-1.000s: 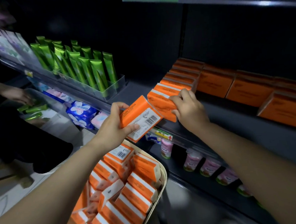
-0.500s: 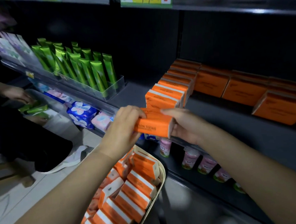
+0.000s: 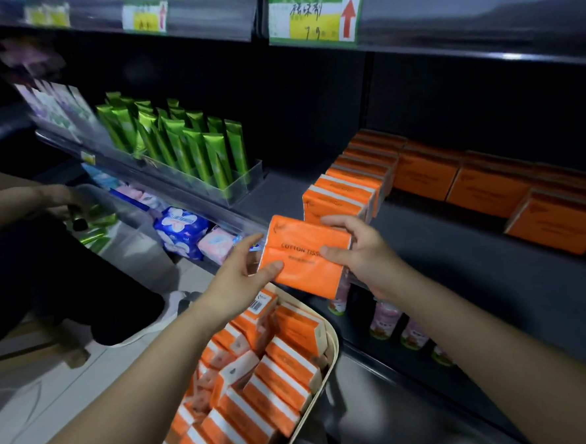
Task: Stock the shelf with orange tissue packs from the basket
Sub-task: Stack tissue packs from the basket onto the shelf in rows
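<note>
So, scanning from 9 o'clock, we've got another person's hand down at a clear bin. Up around 10 o'clock the green tubes stand in a clear tray; we count roughly fifteen, but the back ones blur together.

At 6 o'clock is the basket, and the loose packs in it are piled every which way. We see well over a dozen and can't get an exact number.

Dead centre there's one tissue pack, tilted, orange face toward us, held above the basket's far rim and just in front of the shelf edge. Our left hand pinches its lower-left corner, thumb on the front and the index finger stretched along the left edge. Our right hand grips the right end, thumb on the face and fingers curled over the top edge.

Right behind it, toward 1 o'clock, the row of packs runs back in single file, maybe seven or eight deep. Off toward 3 o'clock sit about four orange boxes. Around 4 o'clock, on the lower level, we see four pink bottles.
</note>
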{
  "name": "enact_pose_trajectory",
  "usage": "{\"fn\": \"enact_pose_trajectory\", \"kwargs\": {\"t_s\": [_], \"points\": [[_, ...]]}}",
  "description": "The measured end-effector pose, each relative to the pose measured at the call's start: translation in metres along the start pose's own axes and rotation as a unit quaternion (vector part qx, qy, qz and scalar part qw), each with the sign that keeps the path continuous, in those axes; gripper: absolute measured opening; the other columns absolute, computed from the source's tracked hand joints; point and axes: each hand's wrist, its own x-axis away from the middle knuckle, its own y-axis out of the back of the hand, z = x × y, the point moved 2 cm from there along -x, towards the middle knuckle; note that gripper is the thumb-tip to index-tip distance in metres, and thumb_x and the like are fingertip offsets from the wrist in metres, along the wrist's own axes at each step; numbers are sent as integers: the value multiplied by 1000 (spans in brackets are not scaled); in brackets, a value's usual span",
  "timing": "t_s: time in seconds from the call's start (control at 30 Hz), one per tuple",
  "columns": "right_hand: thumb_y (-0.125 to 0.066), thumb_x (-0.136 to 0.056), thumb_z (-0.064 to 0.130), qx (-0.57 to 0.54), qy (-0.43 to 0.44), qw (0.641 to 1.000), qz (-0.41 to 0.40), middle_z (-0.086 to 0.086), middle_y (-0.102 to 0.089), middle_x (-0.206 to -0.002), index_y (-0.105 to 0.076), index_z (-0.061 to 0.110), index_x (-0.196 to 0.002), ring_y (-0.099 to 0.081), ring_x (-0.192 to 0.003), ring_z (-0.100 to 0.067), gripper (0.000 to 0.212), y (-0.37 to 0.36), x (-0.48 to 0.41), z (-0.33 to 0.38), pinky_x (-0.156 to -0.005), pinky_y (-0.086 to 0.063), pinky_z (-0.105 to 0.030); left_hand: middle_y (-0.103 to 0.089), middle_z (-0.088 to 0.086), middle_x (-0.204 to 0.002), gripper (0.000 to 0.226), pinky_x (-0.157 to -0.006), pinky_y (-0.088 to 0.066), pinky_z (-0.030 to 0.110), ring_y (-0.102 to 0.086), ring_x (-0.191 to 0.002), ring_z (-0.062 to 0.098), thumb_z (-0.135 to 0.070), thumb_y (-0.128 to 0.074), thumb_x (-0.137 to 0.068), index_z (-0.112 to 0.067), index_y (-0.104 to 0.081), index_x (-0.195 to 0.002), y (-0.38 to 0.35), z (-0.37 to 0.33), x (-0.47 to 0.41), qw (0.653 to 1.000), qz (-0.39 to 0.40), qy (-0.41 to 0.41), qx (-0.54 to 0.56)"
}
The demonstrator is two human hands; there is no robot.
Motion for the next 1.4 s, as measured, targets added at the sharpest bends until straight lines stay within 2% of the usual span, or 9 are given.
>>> {"fn": "enact_pose_trajectory", "kwargs": {"t_s": [0.17, 0.37, 0.47, 0.63, 0.8, 1.03, 1.17, 1.27, 1.4], "points": [[-72, -78, 13, 244, 98, 965, 13, 6, -50, -116, -57, 31, -114, -51, -107, -9, 43, -1, 0, -2, -90, -45, -27, -63, -1, -112, 40, -94, -50, 36, -60, -105, 9, -9, -63, -88, -34, -46, -114, -3, 2, -6, 999, -23, -27, -17], [-71, -78, 16, 356, 168, 915, -88, 3, -53, -118, -59, 23, -119, -44, -112, -12, 43, 13, -25, 1, -91, -30, -20, -50, -2, -132, 59, -105, -40, 36, -48, -122, 13, -19, -67, -86, -21, -38, -138, -6, 9, -33, 993, -79, -35, -80], [-70, -79, 18, 423, 194, 874, -141, -3, -55, -116, -58, 18, -122, -44, -114, -22, 44, 24, -46, 5, -93, -31, -27, -51, -1, -131, 56, -103, -40, 32, -49, -120, 15, -17, -65, -87, -21, -40, -137, -7, 9, -43, 990, -105, -36, -91], [-81, -66, 19, 580, 247, 756, -178, -7, -59, -94, -65, 15, -106, -53, -93, -30, 44, 27, -62, -8, -81, -39, -39, -56, 2, -127, 48, -93, -44, 28, -55, -109, 16, -15, -64, -88, -19, -48, -132, -6, 23, -45, 982, -94, -33, -162], [-84, -56, 15, 626, 241, 719, -183, -9, -53, -86, -65, 13, -90, -52, -80, -31, 39, 22, -63, -19, -68, -42, -37, -55, 7, -126, 44, -99, -42, 34, -54, -114, 22, -15, -64, -87, -13, -53, -130, 2, 42, -33, 956, -61, -42, -284], [-81, -64, 27, 628, 207, 731, -168, -10, -51, -99, -64, 14, -104, -48, -93, -30, 46, 17, -55, -11, -77, -37, -39, -56, 8, -120, 44, -99, -41, 33, -53, -113, 25, -17, -66, -85, -16, -55, -127, 19, 57, -13, 929, -30, -55, -365], [-80, -61, 26, 597, 260, 740, -168, -11, -53, -100, -62, 13, -107, -49, -88, -31, 52, -6, -33, -6, -73, -37, -38, -57, 11, -120, 44, -98, -38, 31, -55, -111, 29, -15, -69, -81, -13, -58, -124, 46, 76, 7, 920, -50, -17, -388], [-78, -62, 23, 574, 292, 758, -102, -11, -54, -95, -63, 13, -103, -51, -83, -32, 44, -41, -17, -20, -69, -42, -40, -55, 13, -122, 46, -97, -35, 29, -52, -113, 31, -12, -68, -80, -12, -58, -124, 66, 101, 29, 913, -53, 38, -402], [-75, -64, 28, 558, 249, 792, 12, -9, -55, -96, -62, 15, -106, -54, -84, -31, 45, -89, -5, -57, -70, -49, -42, -54, 12, -126, 49, -100, -38, 34, -50, -116, 33, -15, -64, -80, -19, -55, -128, 88, 142, 58, 901, -50, 133, -409]]}}
